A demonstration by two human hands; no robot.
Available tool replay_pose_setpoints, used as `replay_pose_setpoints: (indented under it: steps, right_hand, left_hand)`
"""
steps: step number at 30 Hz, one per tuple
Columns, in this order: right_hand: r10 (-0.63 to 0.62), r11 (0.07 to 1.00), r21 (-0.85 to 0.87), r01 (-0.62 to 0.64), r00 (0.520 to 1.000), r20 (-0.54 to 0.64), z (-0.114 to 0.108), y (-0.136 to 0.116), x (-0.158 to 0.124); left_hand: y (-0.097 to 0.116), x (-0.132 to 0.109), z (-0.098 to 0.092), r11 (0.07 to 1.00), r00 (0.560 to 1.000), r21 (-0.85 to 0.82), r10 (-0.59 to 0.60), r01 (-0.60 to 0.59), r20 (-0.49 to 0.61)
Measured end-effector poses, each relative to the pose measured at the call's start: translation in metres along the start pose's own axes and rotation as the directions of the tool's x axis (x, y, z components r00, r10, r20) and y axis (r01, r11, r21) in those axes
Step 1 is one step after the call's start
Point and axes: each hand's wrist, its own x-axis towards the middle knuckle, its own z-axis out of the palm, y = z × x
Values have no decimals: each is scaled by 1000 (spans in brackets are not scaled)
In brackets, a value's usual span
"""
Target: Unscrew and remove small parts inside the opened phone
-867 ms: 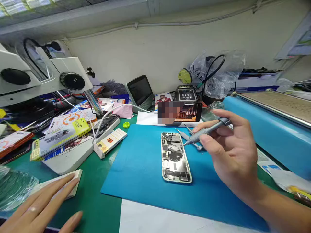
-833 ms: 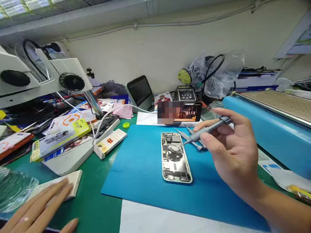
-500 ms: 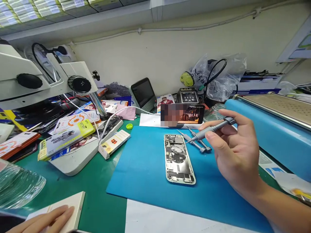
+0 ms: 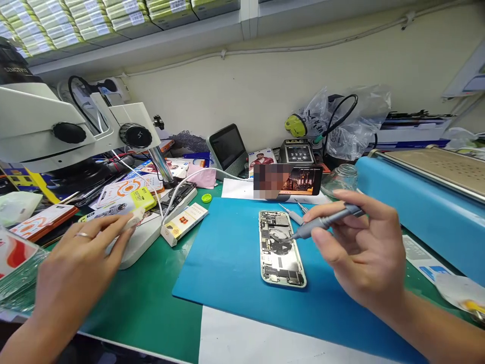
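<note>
My right hand (image 4: 364, 253) grips a grey precision screwdriver (image 4: 326, 222) between thumb and fingers. Its tip points left over the opened smartphone (image 4: 282, 253), near the round black coil; whether it touches cannot be told. The phone lies on a blue mat (image 4: 227, 242), with its inner parts bare. More screwdrivers (image 4: 293, 215) lie beyond it, partly behind my right hand. On the left, my left hand (image 4: 83, 258) is raised with thumb and fingers pinched around a small whitish piece (image 4: 135, 217), whose kind is unclear. It is in front of the yellow battery box (image 4: 146, 198).
A microscope (image 4: 113, 129) stands at the left over boxes and cables. A small white-yellow box (image 4: 185, 222) lies left of the mat. Behind the mat a phone (image 4: 303, 180) shows a video, near a glass jar (image 4: 343, 179). A blue machine (image 4: 397, 202) borders the right side.
My left hand has risen from the white box at the lower left, which no longer shows there, and now pinches a whitish piece. The screwdriver tip has moved down the phone toward the coil.
</note>
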Motion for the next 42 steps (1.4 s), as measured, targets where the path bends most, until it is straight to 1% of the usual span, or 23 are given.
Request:
replay_pose_setpoints:
  steps: [1, 3, 6, 8, 9, 10, 11, 12, 13, 14, 15, 16, 17, 19, 20, 22, 24, 27, 30, 36, 42]
  right_hand:
    - [-37, 999, -3, 37, 999, 22, 0, 0, -2]
    - [-89, 996, -8, 90, 994, 59, 0, -1, -4]
    - [-124, 992, -6, 125, 991, 58, 0, -3, -5]
    - [-118, 993, -2, 118, 993, 29, 0, -5, -3]
    - [-112, 994, 1, 112, 994, 14, -1, -6, -2]
    - [-104, 995, 5, 104, 995, 0, -1, -6, -1]
    - [-96, 995, 10, 96, 995, -13, -1, -7, 0]
    - [-86, 996, 14, 87, 996, -26, -1, -7, 0]
    - [-76, 997, 18, 77, 996, -39, -1, -6, 1]
    - [-65, 998, 20, 66, 997, -45, 0, -6, 1]
    - [-53, 998, 15, 54, 997, -50, -1, -5, 2]
    - [-42, 999, 6, 43, 998, -55, -1, -4, 3]
    - [-31, 1000, -3, 31, 997, -64, -2, -3, 3]
    - [-17, 1000, -12, 16, 995, -99, -3, -1, 5]
    - [10, 1000, -12, -12, 992, -122, -4, 0, 6]
    - [91, 996, 4, -91, 984, -152, -6, 2, 7]
    - [171, 985, 28, -168, 972, -159, -7, 5, 6]
    - [230, 973, 67, -223, 963, -137, -5, 9, 2]
    - [266, 964, 61, -260, 958, -111, -1, 11, 0]
    - [277, 961, 43, -274, 957, -89, 1, 13, -2]
    - [293, 956, 25, -292, 954, -56, 0, 13, -5]
  left_hand:
    - [4, 10, 3, 999, 998, 30, 27, -28, 58]
    - [8, 22, 11, 997, 989, 47, 62, -69, 137]
    - [5, 25, 22, 995, 977, 13, 97, -102, 189]
    - [3, 21, 24, 994, 977, -25, 113, -110, 179]
    - [3, 17, 21, 993, 981, -43, 114, -109, 157]
    - [7, 12, 17, 992, 986, -63, 113, -107, 119]
    - [13, 7, 10, 990, 992, -90, 112, -106, 59]
    - [23, 2, 2, 985, 993, -123, 120, -120, -7]
    - [36, -3, -7, 969, 982, -181, 152, -171, -115]
    - [52, -7, -15, 885, 929, -315, 269, -343, -255]
    - [70, -8, -23, 789, 876, -398, 358, -469, -323]
    - [90, -7, -28, 677, 835, -489, 446, -550, -322]
    - [110, -3, -29, 575, 791, -550, 510, -605, -336]
    - [148, 12, -23, 425, 750, -657, 566, -622, -344]
    - [164, 21, -16, 370, 747, -691, 547, -621, -378]
    - [189, 39, 1, 347, 795, -769, 514, -536, -322]
    - [203, 49, 15, 321, 813, -806, 497, -497, -303]
    - [208, 51, 22, 264, 836, -866, 481, -425, -264]
    - [203, 46, 21, 253, 844, -897, 497, -362, -201]
    - [199, 42, 23, 243, 818, -918, 560, -314, -131]
    - [199, 40, 27, 211, 798, -923, 584, -322, -145]
